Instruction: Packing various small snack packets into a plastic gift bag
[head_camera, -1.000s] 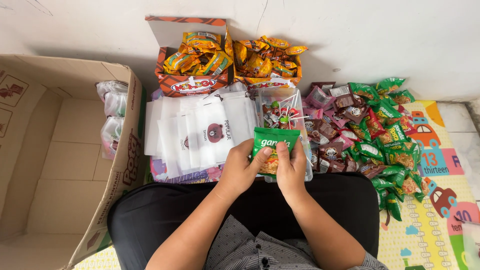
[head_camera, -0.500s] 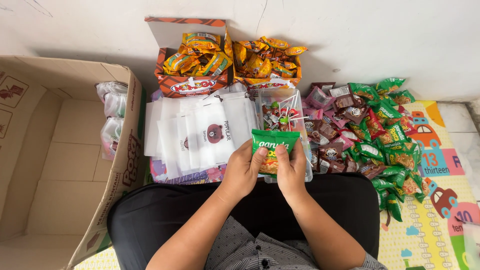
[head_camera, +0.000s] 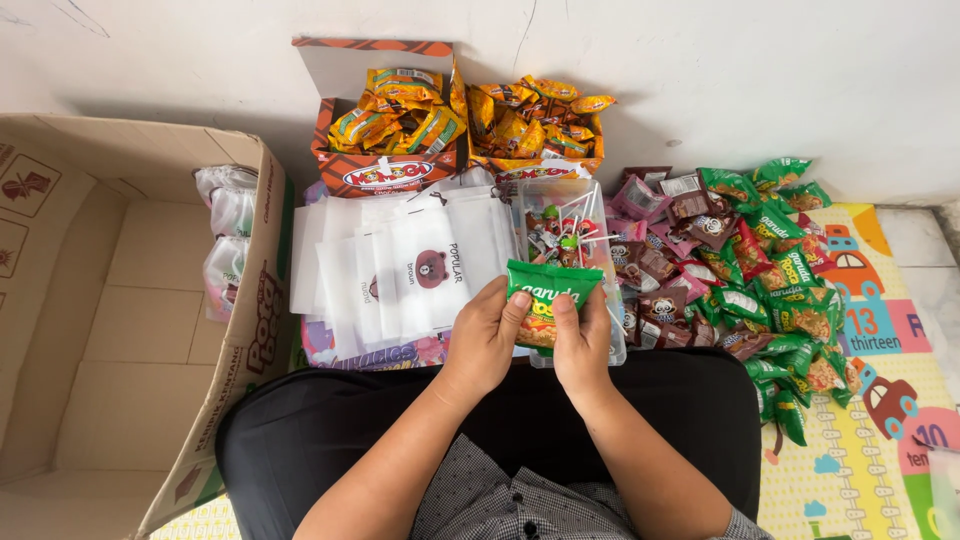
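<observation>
Both hands hold one small green snack packet (head_camera: 547, 292) over my lap. My left hand (head_camera: 485, 335) pinches its left side and my right hand (head_camera: 582, 340) grips its right side. Just beyond the packet stands a clear plastic tub (head_camera: 560, 225) with lollipops in it. A stack of white drawstring pouches (head_camera: 400, 265) printed with a brown bear lies to the left of the tub. To the right lies a heap of green snack packets (head_camera: 785, 270) mixed with brown and pink sachets (head_camera: 665, 270).
Two open orange cartons of yellow-wrapped snacks (head_camera: 400, 125) (head_camera: 540, 120) stand against the white wall. A large open cardboard box (head_camera: 120, 320) on the left holds bagged goods (head_camera: 225, 240) at its far corner. A colourful play mat (head_camera: 880, 400) covers the floor on the right.
The green packet has been lifted slightly and turned more upright in both hands. Nothing else has moved.
</observation>
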